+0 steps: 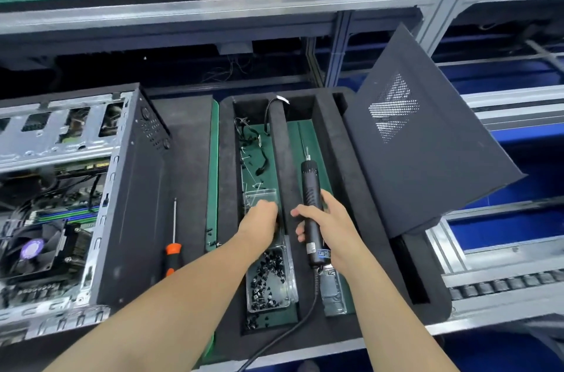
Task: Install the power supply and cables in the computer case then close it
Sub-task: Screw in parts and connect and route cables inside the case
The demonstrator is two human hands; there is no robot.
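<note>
The open computer case lies at the left, its motherboard and CPU fan exposed. Its black side panel leans at the right against the foam tray. My right hand grips a black electric screwdriver with its bit pointing away from me and its cord trailing toward me. My left hand reaches down into the foam tray's left slot, fingers curled over a clear plastic box; what they hold is hidden. A clear box of black screws sits just nearer to me.
A black foam tray with two long slots fills the middle. Loose black cables lie at the far end of the left slot. An orange-handled screwdriver rests beside the case. Roller conveyor rails run at the right.
</note>
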